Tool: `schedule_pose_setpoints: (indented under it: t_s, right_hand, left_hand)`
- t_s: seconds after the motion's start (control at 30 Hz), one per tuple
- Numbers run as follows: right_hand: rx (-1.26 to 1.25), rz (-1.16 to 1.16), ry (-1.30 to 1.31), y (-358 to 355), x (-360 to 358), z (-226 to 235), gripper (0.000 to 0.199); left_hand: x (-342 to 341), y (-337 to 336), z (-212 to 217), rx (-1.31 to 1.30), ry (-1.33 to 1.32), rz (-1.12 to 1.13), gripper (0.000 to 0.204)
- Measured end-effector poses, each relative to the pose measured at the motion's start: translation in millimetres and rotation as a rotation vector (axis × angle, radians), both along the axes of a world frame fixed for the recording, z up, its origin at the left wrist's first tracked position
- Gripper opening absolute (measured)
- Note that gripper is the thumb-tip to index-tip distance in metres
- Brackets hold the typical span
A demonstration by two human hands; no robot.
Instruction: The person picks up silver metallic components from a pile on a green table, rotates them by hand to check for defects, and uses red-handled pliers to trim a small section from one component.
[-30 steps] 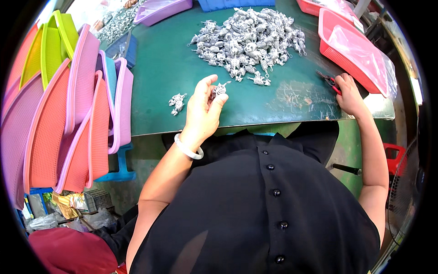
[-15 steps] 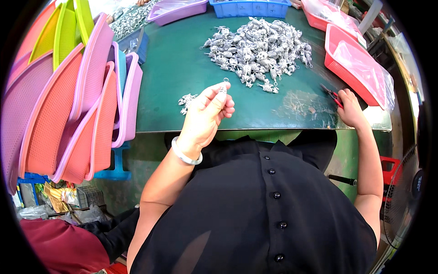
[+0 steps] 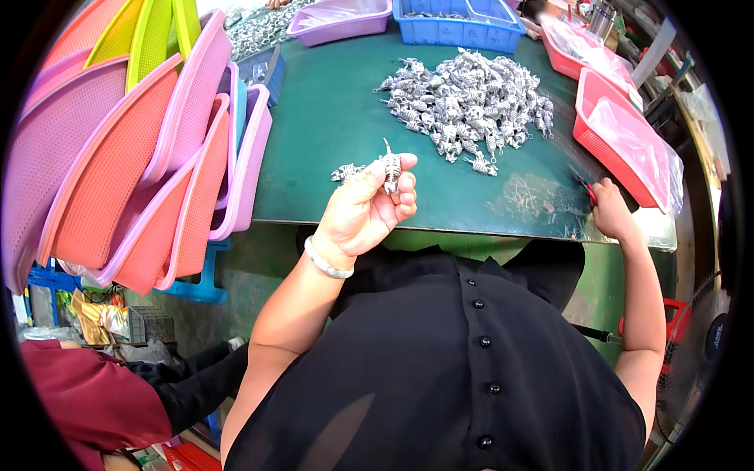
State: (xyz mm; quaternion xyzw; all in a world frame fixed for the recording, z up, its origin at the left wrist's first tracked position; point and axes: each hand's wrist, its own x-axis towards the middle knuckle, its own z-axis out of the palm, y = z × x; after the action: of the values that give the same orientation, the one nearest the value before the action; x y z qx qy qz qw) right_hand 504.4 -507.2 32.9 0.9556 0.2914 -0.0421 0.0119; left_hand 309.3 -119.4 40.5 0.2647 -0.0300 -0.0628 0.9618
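My left hand point(image 3: 357, 206) is raised over the near edge of the green table, pinching a small grey skeleton figure point(image 3: 393, 171) between thumb and fingers. Its ribs face up and a thin end sticks out above the fingertips. At the table's right side, my right hand point(image 3: 614, 212) is closed around the red handles of a pair of pliers point(image 3: 588, 189), whose dark jaws point away to the left. Just behind my left hand lie a few similar figures point(image 3: 345, 173), partly hidden. A big heap of skeleton figures point(image 3: 463, 102) sits farther back.
Stacked purple, coral and green plastic baskets point(image 3: 118, 165) crowd the left side. Along the back stand a purple tray point(image 3: 338, 31) and a blue crate point(image 3: 459, 33). Coral baskets point(image 3: 620, 161) with clear bags line the right, above a fan point(image 3: 687, 361). A co-worker's maroon sleeve point(image 3: 94, 392) shows lower left.
The skeleton figure has turned in my left fingers, so its ribbed body now shows. My right hand still grips the pliers at the table's right. The whole view has shifted slightly.
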Motion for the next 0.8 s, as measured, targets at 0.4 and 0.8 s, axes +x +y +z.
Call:
schedule_pose_setpoints:
  t_s: [0.4,0.8]
  right_hand:
    - [0.652,-0.002,0.32,31.6,-41.6,43.9,0.016]
    - [0.649,0.68,-0.021,181.5,-114.2,76.8,0.021]
  left_hand:
    - [-7.3,-6.3,5.1,0.315,-0.071,0.2,0.034]
    - [-24.9,-16.6,15.7,0.689,-0.1,0.423,0.025]
